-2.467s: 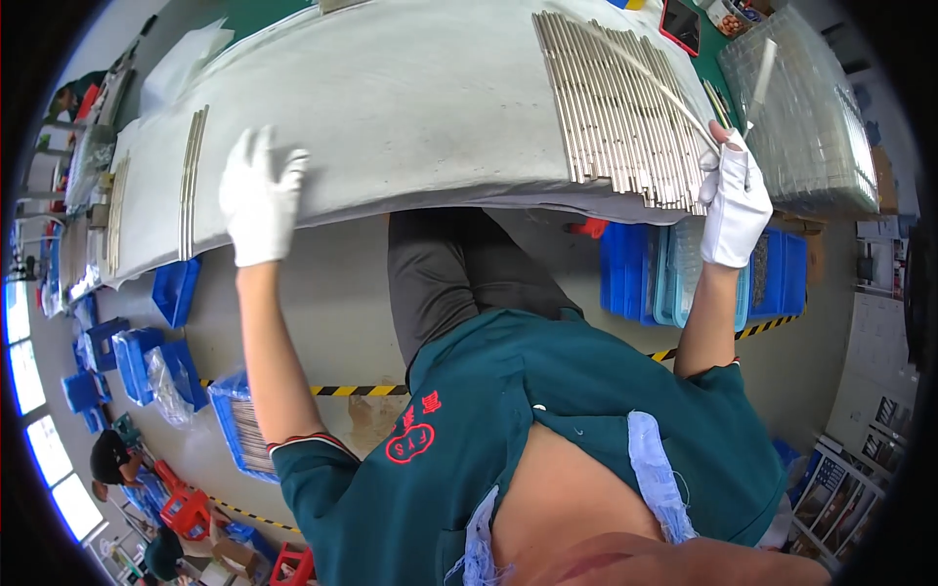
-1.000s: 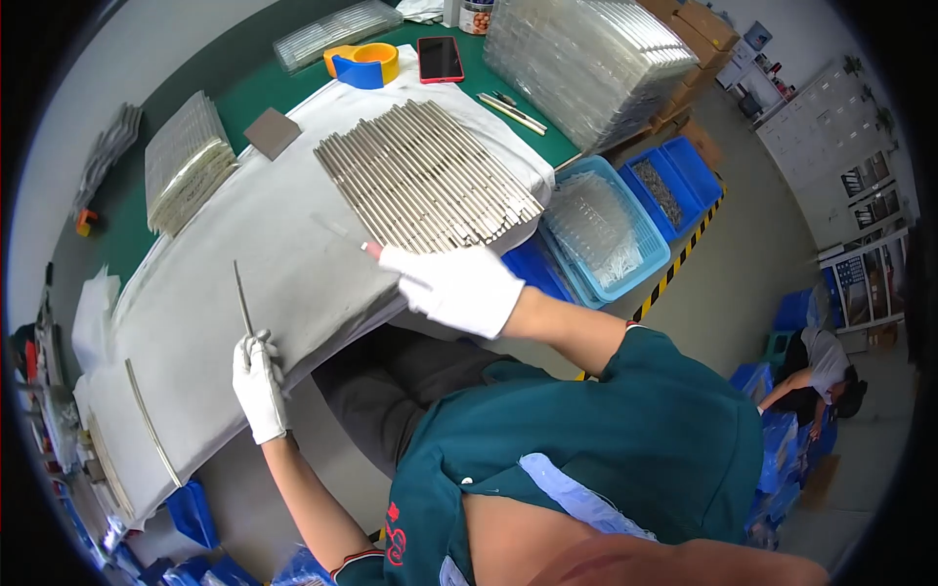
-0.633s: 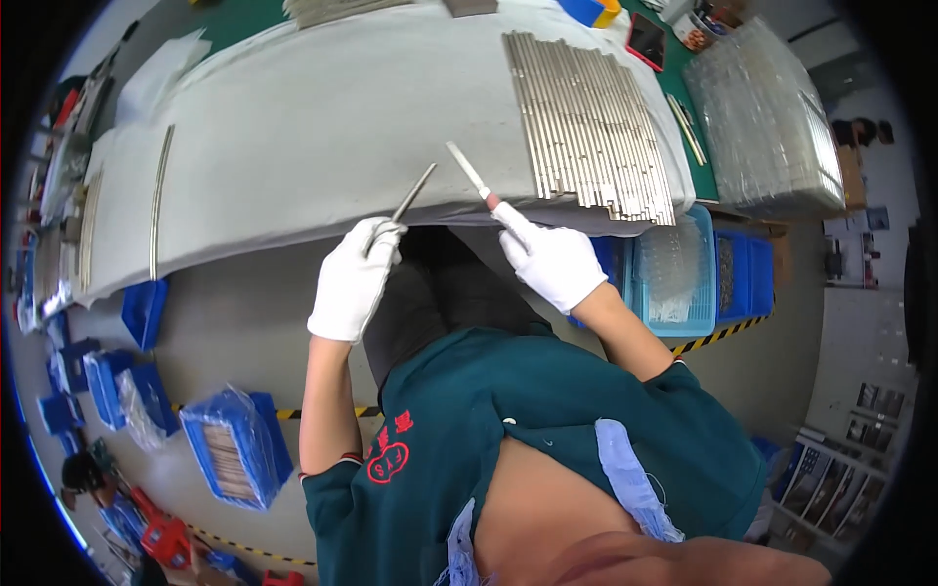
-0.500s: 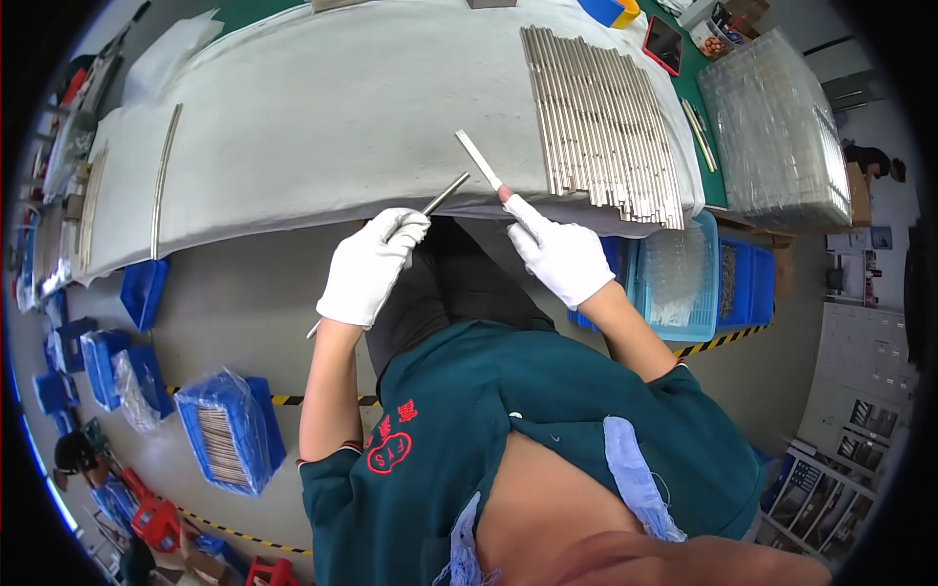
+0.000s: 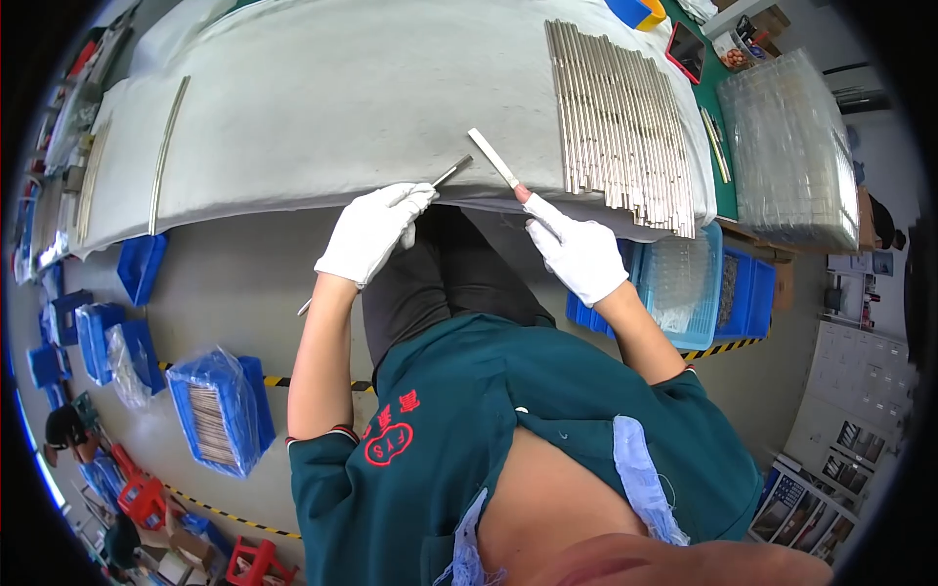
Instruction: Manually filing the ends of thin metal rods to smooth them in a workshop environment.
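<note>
My left hand (image 5: 371, 232), in a white glove, is closed around a thin metal rod (image 5: 451, 172). One end of the rod sticks out past the fingers toward the table edge, and the other shows behind my wrist. In my gloved right hand (image 5: 584, 256) is a flat, narrow white strip (image 5: 491, 156), gripped near its lower end by fingers with a bare tip showing. The strip slants up and left over the cloth, its far end apart from the rod. Right of it, many metal rods (image 5: 625, 122) lie side by side on the white-covered table (image 5: 342, 107).
Single rods (image 5: 168, 156) lie at the table's left. A red-edged tablet (image 5: 687, 51) and a stack of clear plastic trays (image 5: 787, 156) stand at the right. Below the table are a light-blue basket (image 5: 699, 337) and a bagged blue crate of rods (image 5: 217, 420).
My left hand has moved up toward the table edge, with less of the rod showing beyond its fingers. The right hand keeps the strip, slightly shifted right. The view has shifted a little.
</note>
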`<act>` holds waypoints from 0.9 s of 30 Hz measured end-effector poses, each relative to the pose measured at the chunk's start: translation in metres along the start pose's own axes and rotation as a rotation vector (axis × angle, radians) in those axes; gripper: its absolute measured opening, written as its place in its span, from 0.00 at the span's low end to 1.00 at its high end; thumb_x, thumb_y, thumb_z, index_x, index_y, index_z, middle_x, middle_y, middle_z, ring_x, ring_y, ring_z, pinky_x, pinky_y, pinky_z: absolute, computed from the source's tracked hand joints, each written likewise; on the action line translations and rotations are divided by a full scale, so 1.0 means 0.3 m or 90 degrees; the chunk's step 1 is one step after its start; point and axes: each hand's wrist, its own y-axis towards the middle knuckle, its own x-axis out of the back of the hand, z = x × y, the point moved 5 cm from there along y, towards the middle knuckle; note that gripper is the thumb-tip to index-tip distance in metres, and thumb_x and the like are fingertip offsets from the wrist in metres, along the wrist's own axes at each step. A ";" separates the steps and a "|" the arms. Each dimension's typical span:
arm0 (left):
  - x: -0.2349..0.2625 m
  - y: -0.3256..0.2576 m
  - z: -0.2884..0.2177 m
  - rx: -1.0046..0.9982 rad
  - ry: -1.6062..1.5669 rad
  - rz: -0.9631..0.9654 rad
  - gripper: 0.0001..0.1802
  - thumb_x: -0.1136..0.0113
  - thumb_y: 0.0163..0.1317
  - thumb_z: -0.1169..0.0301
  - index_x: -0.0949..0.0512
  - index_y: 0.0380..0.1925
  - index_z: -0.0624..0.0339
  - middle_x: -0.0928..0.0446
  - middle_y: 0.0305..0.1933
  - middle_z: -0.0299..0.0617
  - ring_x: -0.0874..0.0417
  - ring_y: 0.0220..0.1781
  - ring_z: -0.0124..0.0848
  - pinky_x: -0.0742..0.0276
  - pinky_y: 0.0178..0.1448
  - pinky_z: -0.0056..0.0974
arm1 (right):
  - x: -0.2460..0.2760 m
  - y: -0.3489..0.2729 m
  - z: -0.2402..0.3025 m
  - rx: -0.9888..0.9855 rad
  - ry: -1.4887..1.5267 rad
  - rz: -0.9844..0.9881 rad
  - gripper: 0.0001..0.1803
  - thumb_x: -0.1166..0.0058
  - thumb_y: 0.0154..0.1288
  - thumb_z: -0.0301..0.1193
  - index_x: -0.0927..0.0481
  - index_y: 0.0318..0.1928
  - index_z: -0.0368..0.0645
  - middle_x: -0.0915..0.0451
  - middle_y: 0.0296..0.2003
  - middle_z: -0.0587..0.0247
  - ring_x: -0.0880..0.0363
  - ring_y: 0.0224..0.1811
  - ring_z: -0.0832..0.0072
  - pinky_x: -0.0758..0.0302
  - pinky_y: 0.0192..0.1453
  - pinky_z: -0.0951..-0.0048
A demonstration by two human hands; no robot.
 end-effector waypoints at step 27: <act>-0.010 0.001 0.022 -0.039 0.042 -0.041 0.13 0.45 0.63 0.65 0.21 0.42 0.59 0.24 0.28 0.34 0.30 0.24 0.22 0.32 0.32 0.27 | 0.005 0.016 0.090 0.007 -0.048 -0.022 0.28 0.47 0.59 0.32 0.31 0.61 0.66 0.41 0.06 0.72 0.38 0.05 0.75 0.42 0.10 0.73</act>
